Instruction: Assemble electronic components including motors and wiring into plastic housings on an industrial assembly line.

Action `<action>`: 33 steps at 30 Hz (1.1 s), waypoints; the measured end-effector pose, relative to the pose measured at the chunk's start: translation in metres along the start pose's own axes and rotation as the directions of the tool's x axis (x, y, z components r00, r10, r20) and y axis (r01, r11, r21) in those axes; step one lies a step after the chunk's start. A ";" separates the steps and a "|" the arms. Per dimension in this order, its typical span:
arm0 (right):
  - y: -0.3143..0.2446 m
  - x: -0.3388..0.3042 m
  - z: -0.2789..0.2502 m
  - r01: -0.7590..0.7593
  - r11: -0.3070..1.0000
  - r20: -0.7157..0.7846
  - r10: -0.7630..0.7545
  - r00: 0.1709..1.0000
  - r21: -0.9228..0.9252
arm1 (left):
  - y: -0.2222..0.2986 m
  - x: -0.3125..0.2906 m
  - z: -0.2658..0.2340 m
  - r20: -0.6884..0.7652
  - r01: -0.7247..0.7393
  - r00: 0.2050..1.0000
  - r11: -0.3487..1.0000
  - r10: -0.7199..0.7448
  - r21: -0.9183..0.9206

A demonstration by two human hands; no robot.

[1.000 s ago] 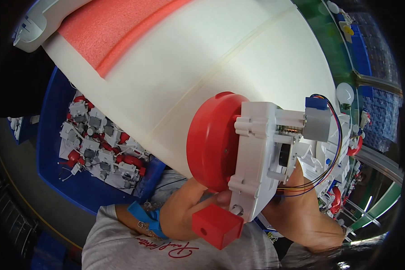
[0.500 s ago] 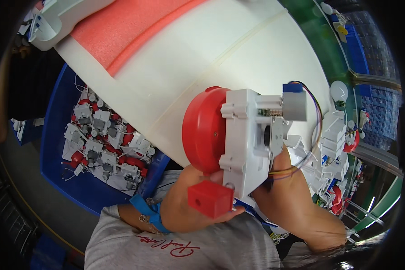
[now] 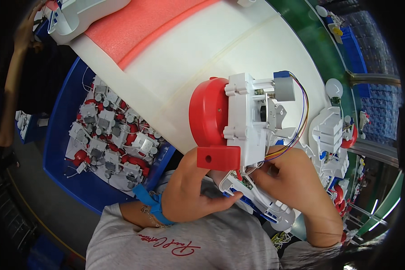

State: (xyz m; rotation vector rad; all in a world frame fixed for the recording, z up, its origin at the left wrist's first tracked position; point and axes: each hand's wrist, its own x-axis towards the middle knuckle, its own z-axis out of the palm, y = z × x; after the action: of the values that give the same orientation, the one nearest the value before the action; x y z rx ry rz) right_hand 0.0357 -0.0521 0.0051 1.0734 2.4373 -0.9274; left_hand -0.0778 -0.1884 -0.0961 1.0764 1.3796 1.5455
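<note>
A white plastic mechanism [image 3: 244, 121] with a red round cup [image 3: 208, 112] is held up above my lap. It carries a grey motor [image 3: 284, 89], looping coloured wires [image 3: 304, 112] and a red block [image 3: 218, 158] at its lower end. My left hand [image 3: 184, 193] grips this mechanism from below, its thumb stretched out and its other fingers partly hidden behind the red block. Close to where the wires enter, my right hand [image 3: 288, 173] has its fingertips pinched together; what they hold is hidden. Below lies a long white housing [image 3: 265, 204] with a blue edge and a small circuit board.
To the left, a blue bin [image 3: 60, 135] contains several similar mechanisms. Pink foam [image 3: 144, 27] and a white shell [image 3: 78, 20] lie on the white table [image 3: 180, 85]. More white housings [image 3: 328, 130] stand at right. Another person's arm [image 3: 15, 76] shows at far left.
The mechanism has risen and turned slightly, its red block swinging upward. My right hand has come from behind it to the wires at its lower end, and the long white housing beneath now shows.
</note>
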 end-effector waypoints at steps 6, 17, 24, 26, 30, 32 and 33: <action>0.003 -0.002 0.008 0.032 0.997 -0.047 -0.035 0.998 -0.068 | 0.000 0.002 0.000 0.019 0.003 1.000 1.000 -0.003 -0.014; -0.008 0.005 0.006 -0.006 0.996 0.015 0.008 1.000 -0.088 | 0.001 0.009 -0.007 0.054 -0.171 0.985 0.978 0.166 0.121; -0.006 0.006 0.007 0.026 0.990 0.029 -0.022 0.999 -0.138 | 0.006 0.010 -0.009 0.107 -0.165 0.983 0.975 0.150 0.147; -0.003 0.005 0.008 0.009 0.996 0.014 -0.007 1.000 -0.087 | 0.001 0.003 -0.002 0.037 -0.028 0.999 1.000 0.028 0.009; 0.003 0.001 0.001 -0.012 0.998 0.039 0.010 0.999 0.065 | -0.007 0.000 0.002 -0.036 -0.231 0.971 0.964 0.238 0.128; 0.001 -0.002 -0.008 -0.110 0.956 0.033 0.105 0.994 0.272 | -0.008 -0.001 0.001 -0.037 -0.200 0.978 0.970 0.206 0.137; 0.009 -0.003 -0.010 -0.161 0.899 0.103 0.130 0.986 0.407 | -0.009 -0.002 0.001 -0.034 -0.165 0.985 0.976 0.171 0.139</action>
State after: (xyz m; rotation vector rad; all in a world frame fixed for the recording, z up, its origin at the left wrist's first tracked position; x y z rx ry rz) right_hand 0.0440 -0.0421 0.0102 1.3108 2.1132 -1.4469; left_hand -0.0759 -0.1889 -0.1048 1.2762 1.4742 1.6239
